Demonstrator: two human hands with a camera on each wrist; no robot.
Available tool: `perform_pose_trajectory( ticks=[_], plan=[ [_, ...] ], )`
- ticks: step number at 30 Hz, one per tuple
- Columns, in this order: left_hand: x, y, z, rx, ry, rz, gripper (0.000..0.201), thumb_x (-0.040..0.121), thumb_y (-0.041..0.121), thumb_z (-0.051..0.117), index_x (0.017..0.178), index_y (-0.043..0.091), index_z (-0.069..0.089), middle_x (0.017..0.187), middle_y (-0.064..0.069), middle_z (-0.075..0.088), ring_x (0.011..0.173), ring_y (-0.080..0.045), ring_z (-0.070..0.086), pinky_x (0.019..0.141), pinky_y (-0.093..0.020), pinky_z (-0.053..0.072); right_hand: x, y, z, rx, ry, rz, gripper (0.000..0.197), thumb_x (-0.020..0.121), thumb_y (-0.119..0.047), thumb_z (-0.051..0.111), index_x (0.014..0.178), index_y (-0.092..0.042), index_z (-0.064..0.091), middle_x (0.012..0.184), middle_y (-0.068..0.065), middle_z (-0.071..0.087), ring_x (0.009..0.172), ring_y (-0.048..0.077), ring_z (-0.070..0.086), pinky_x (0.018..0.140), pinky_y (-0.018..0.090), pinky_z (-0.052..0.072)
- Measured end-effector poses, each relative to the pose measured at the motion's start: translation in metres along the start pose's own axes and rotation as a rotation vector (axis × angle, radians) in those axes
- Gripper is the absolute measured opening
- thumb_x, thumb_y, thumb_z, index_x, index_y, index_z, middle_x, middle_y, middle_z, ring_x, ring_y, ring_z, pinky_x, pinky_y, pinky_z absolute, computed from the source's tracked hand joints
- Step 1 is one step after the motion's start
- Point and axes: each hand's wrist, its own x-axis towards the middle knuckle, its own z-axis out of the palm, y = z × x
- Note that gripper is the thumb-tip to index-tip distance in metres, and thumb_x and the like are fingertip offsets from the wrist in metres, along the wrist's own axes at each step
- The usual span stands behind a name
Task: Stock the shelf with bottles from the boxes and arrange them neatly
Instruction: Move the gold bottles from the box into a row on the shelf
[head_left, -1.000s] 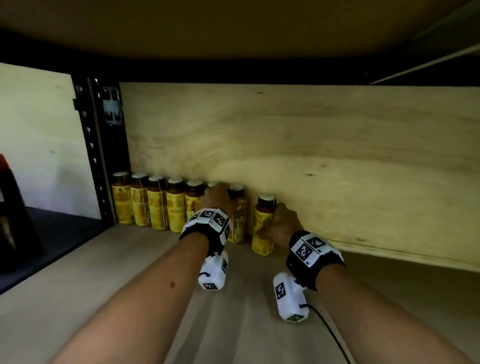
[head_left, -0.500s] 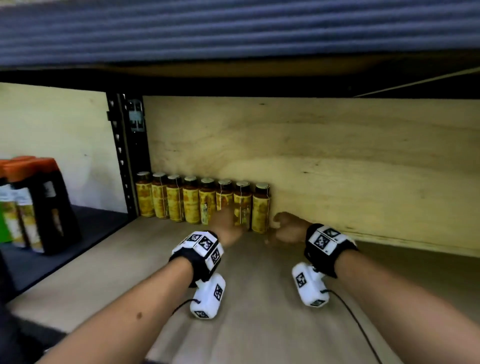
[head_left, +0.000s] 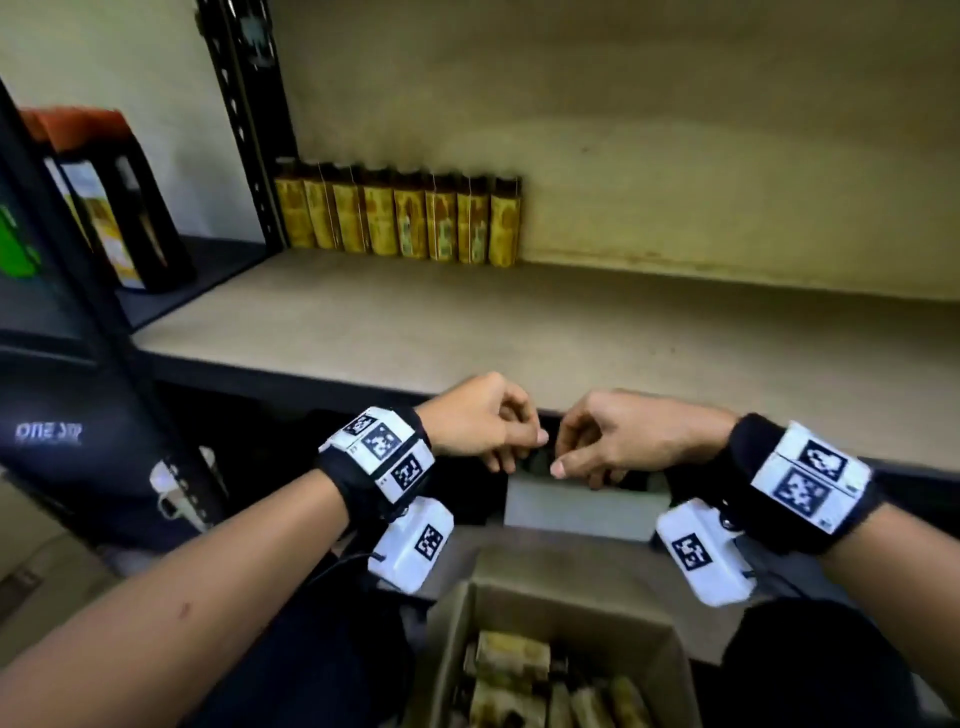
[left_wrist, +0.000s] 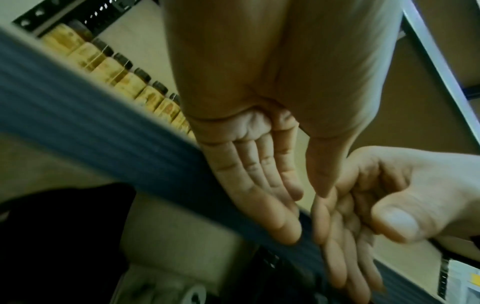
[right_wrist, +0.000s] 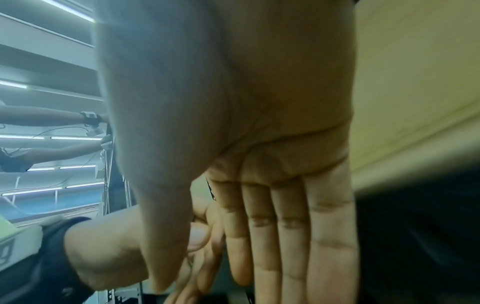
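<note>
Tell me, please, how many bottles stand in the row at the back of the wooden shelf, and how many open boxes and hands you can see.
Bottles in the row on the shelf: 8
Open boxes: 1
Hands, left hand and right hand, both empty: 2
Total: 11

Your left hand (left_wrist: 249, 168) fills the middle of the wrist view, palm toward the camera, fingers (left_wrist: 262, 185) straight and close together with nothing in them, lying across the dark ribbed shelf edge (left_wrist: 103, 131). Your right hand (left_wrist: 369, 205) sits just beside it at the lower right, its fingers loosely extended and its thumb bent across, also empty. Beyond the edge, at the upper left, a row of bottles (left_wrist: 122, 76) with yellow labels and dark caps stands side by side against the pale back wall.
</note>
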Motion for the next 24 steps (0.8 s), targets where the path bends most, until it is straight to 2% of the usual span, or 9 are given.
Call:
perform_pose_trajectory(
  ticks=[5, 7, 11, 14, 16, 18, 20, 22, 24],
  plan=[
    [-0.01, -0.064, 0.068, -0.094, -0.078, -0.15, 0.012, 0.089, 0.015, 0.067, 0.091, 0.004, 0.063, 0.074, -0.008, 0.067, 0.061, -0.016, 0.064, 0.054, -0.025, 0.053, -0.005, 0.055, 0.083, 0.045, -0.069, 0.156, 0.031, 0.084, -0.038, 0.074, 0.097, -0.01, 0.069, 0.083, 0.008, 0.072, 0.069, 0.013, 0.066, 0.066, 0.031, 0.055],
    [-0.004, -0.094, 0.099, -0.145, -0.077, -0.235, 0.009, 0.089, 0.014, 0.066, 0.089, 0.006, 0.063, 0.072, -0.007, 0.067, 0.059, -0.014, 0.064, 0.053, -0.023, 0.052, 0.002, 0.077, 0.113, 0.08, -0.057, 0.209, 0.033, 0.083, -0.038, 0.074, 0.098, -0.009, 0.07, 0.08, 0.008, 0.07, 0.067, 0.013, 0.063, 0.061, 0.03, 0.052],
    [0.01, -0.152, 0.169, -0.244, -0.051, -0.392, 0.011, 0.091, 0.008, 0.062, 0.082, 0.014, 0.062, 0.077, -0.007, 0.067, 0.053, -0.009, 0.062, 0.053, -0.024, 0.049, 0.019, 0.116, 0.167, 0.207, 0.012, 0.367, 0.03, 0.082, -0.036, 0.074, 0.098, -0.011, 0.067, 0.07, -0.001, 0.062, 0.064, 0.015, 0.059, 0.054, 0.026, 0.048],
    [0.016, -0.186, 0.214, -0.265, -0.111, -0.538, 0.012, 0.091, 0.01, 0.062, 0.08, 0.016, 0.064, 0.079, -0.007, 0.067, 0.058, -0.016, 0.062, 0.058, -0.025, 0.049, 0.026, 0.146, 0.199, 0.329, 0.011, 0.489, 0.025, 0.083, -0.032, 0.071, 0.086, -0.007, 0.068, 0.067, 0.007, 0.062, 0.061, 0.024, 0.056, 0.051, 0.03, 0.042],
    [0.018, -0.205, 0.237, -0.268, -0.105, -0.643, 0.008, 0.089, 0.009, 0.064, 0.081, 0.011, 0.065, 0.072, -0.007, 0.064, 0.053, -0.016, 0.059, 0.051, -0.022, 0.046, 0.027, 0.168, 0.219, 0.409, 0.013, 0.583, 0.025, 0.086, -0.029, 0.068, 0.084, -0.004, 0.068, 0.07, 0.012, 0.064, 0.059, 0.024, 0.055, 0.05, 0.029, 0.041],
    [0.014, -0.221, 0.252, -0.289, -0.007, -0.76, 0.003, 0.088, 0.008, 0.064, 0.089, 0.005, 0.066, 0.068, -0.008, 0.06, 0.044, -0.012, 0.055, 0.035, -0.017, 0.039, 0.026, 0.192, 0.241, 0.476, 0.052, 0.701, 0.028, 0.086, -0.031, 0.068, 0.098, -0.005, 0.067, 0.087, 0.012, 0.069, 0.07, 0.023, 0.059, 0.061, 0.03, 0.049],
    [0.008, -0.239, 0.266, -0.384, 0.052, -0.915, 0.009, 0.092, 0.008, 0.058, 0.1, 0.004, 0.061, 0.079, -0.012, 0.059, 0.053, -0.015, 0.056, 0.031, -0.018, 0.04, 0.022, 0.214, 0.265, 0.562, 0.086, 0.817, 0.038, 0.081, -0.032, 0.068, 0.108, -0.007, 0.063, 0.099, 0.013, 0.065, 0.085, 0.027, 0.061, 0.074, 0.034, 0.051],
    [0.0, -0.251, 0.281, -0.458, -0.003, -1.059, 0.013, 0.095, 0.014, 0.051, 0.104, 0.006, 0.057, 0.082, -0.012, 0.058, 0.063, -0.021, 0.054, 0.047, -0.025, 0.047, 0.017, 0.227, 0.286, 0.611, 0.094, 0.908, 0.039, 0.082, -0.028, 0.067, 0.114, -0.007, 0.06, 0.111, 0.014, 0.063, 0.102, 0.032, 0.062, 0.083, 0.033, 0.051],
    [-0.002, -0.273, 0.296, -0.516, -0.031, -1.138, 0.022, 0.092, 0.019, 0.054, 0.098, -0.002, 0.058, 0.077, -0.013, 0.058, 0.066, -0.026, 0.056, 0.065, -0.031, 0.049, 0.017, 0.234, 0.303, 0.725, 0.139, 0.962, 0.032, 0.086, -0.025, 0.066, 0.114, -0.012, 0.057, 0.115, 0.012, 0.061, 0.111, 0.031, 0.06, 0.087, 0.03, 0.047]
  ],
)
